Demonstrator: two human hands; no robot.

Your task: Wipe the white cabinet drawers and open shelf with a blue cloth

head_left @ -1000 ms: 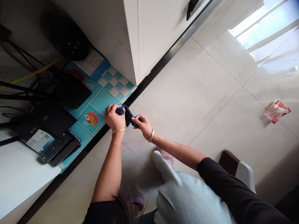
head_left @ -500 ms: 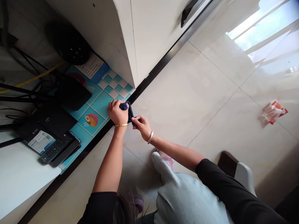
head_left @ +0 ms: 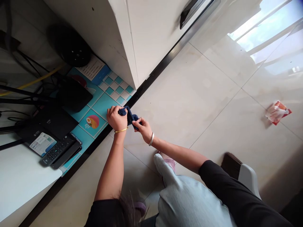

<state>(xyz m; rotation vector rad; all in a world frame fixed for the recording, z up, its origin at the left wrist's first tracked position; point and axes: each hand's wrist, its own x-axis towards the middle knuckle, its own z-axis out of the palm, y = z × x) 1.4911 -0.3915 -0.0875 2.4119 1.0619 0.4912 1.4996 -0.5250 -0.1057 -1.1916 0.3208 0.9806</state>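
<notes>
A small dark blue cloth is bunched and stretched between my two hands, over the front edge of the shelf. My left hand, with a gold bangle at the wrist, is closed around one end, and a wad of the cloth pokes out by the thumb. My right hand, wearing a silver bangle, pinches the other end between thumb and fingers. The teal-and-white patterned shelf covering lies just beneath and beyond my left hand. Folds inside the left fist are hidden.
On the shelf at left lie a black router box, a remote control, a dark rounded device and tangled cables. A white cabinet rises above. On the tiled floor are a crumpled wrapper and a brush.
My left hand has shifted slightly left and down, and the right hand slightly down. More of the dark blue cloth shows, spread wider between them.
</notes>
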